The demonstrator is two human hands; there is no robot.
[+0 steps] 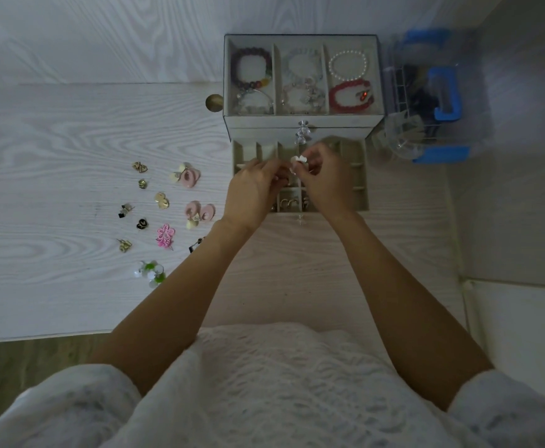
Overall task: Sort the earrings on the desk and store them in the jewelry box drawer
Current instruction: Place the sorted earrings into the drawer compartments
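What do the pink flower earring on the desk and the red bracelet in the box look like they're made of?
The pink flower earring looks like knotted cord or thread, matte, with looped petals. The red bracelet looks like glossy round beads, glass or stone, hard to tell which.

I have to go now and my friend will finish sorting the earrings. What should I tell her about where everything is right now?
Right hand: pinching a small white earring over the open drawer.
Left hand: fingers curled beside it, close to the same earring; whether it grips anything cannot be seen.
Done: some gold earrings already lie in a front compartment of the drawer.
Left: put the white one in, then sort the rest lying on the desk to the left, such as the pink flower, the pink pairs, the gold hearts and the green-white cluster.
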